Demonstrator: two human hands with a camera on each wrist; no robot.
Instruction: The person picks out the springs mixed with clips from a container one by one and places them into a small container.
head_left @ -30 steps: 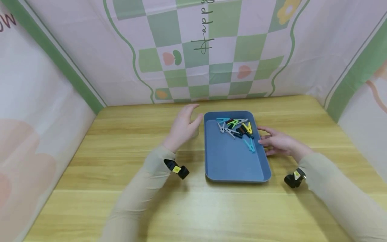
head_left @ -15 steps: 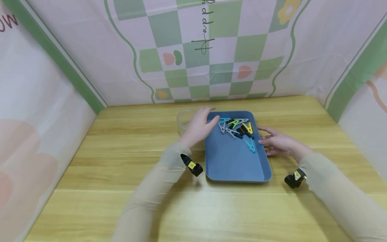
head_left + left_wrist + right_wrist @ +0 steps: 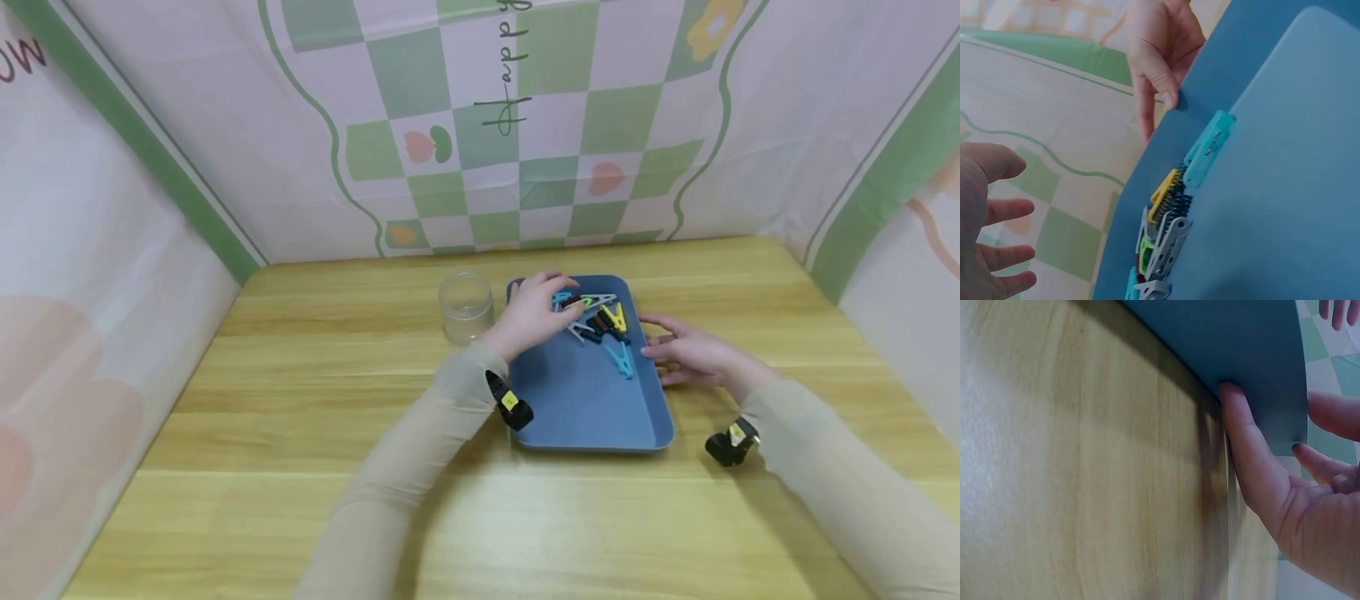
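My left hand [image 3: 534, 312] reaches over the far left part of a blue tray [image 3: 585, 408], its fingers spread above several small plastic clips. In the left wrist view those fingers [image 3: 1007, 253] hold nothing. Among the clips are a cyan clip [image 3: 620, 361], a yellow clip [image 3: 615, 317] and a grey clip [image 3: 1169, 247]; dark ridged pieces [image 3: 600, 322] lie between them. The left hand hides some clips in the head view. At the tray's right side, my right hand [image 3: 693, 354] touches the outer wall and rim with its fingertips, as the right wrist view [image 3: 1319, 519] also shows.
A clear round cup [image 3: 467, 308] stands just left of the tray, behind the left wrist. The wooden table [image 3: 300, 400] runs up to a patterned cloth [image 3: 547, 192] at the back, with more cloth on both sides.
My left hand has moved right, from beside the tray to above the clips, bringing the clear cup into view behind it. The right hand stays against the tray's side.
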